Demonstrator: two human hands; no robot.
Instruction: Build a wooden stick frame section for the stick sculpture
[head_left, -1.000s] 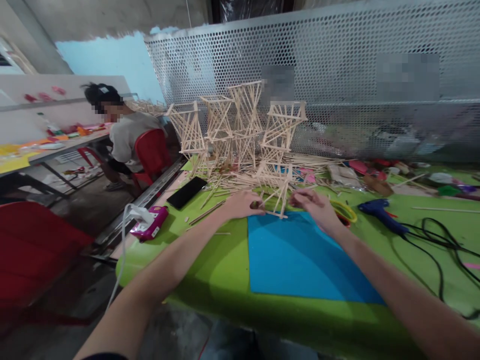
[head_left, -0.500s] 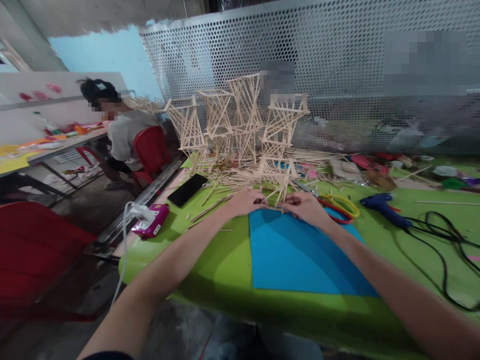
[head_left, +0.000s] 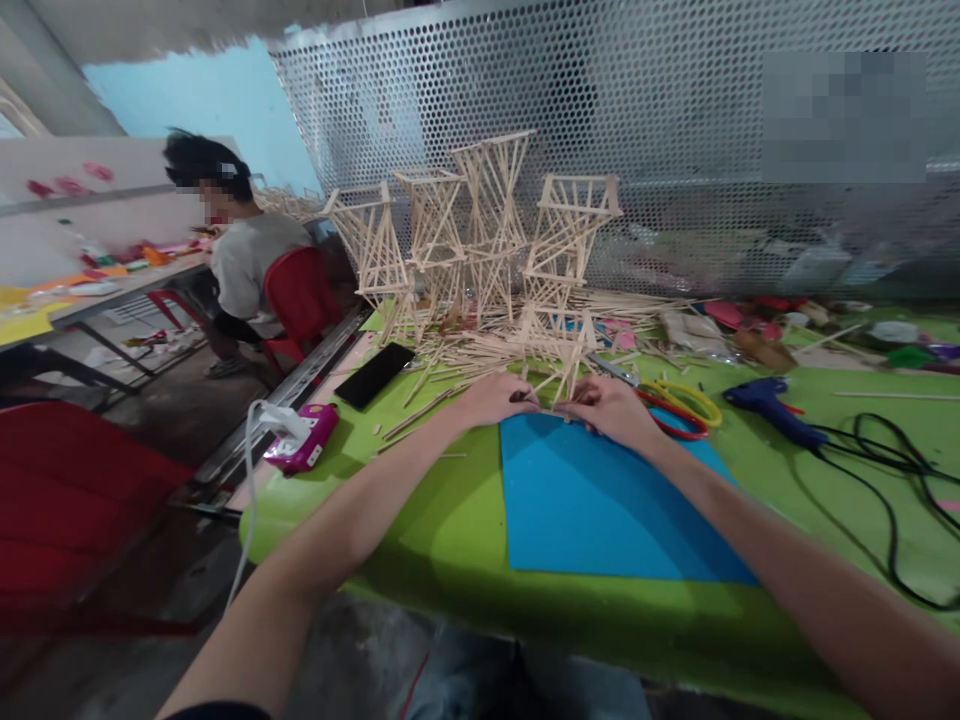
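A small wooden stick frame (head_left: 559, 340) stands at the back edge of a blue sheet (head_left: 600, 500). My left hand (head_left: 496, 400) pinches the lower left part of this frame, its fingers curled. On the other side my right hand (head_left: 609, 408) grips the frame's lower right part between thumb and fingers. The fingers partly hide the frame's base. Behind it rise several taller twisted towers (head_left: 491, 210) of thin wooden sticks, with loose sticks (head_left: 472, 355) piled around their feet.
A black phone (head_left: 375, 376) and a purple power strip (head_left: 302, 440) lie to the left. Scissors (head_left: 679, 410) with red and yellow handles and a blue glue gun (head_left: 772, 410) with its black cord lie right. A person (head_left: 251, 255) sits on a red chair beyond.
The view has shifted slightly. Both hands stay on the stick frame with almost no movement. The seated person's head has lifted a little.
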